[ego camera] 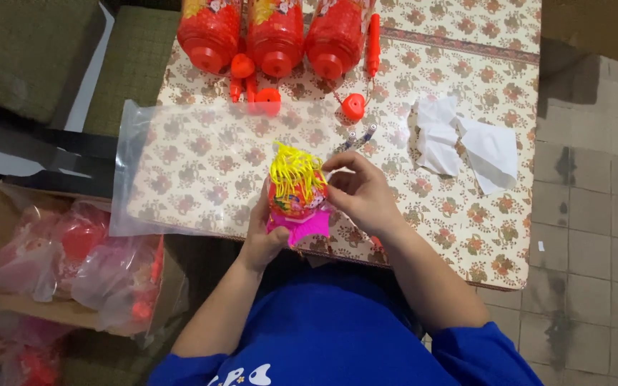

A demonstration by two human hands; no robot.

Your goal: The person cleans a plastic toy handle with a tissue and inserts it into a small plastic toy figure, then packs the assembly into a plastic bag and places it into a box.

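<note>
Near the table's front edge, left hand gripped a small red plastic lantern with yellow tassel and pink base, right hand pinching tassel threads; three finished-looking red lanterns lay along the far edge.

The red lanterns look like glossy, smooth plastic; the small lantern has a matt pink base and yellow thread tassels; clear bag is shiny thin film; white paper is crumpled; tabletop cover looks smooth.
</note>
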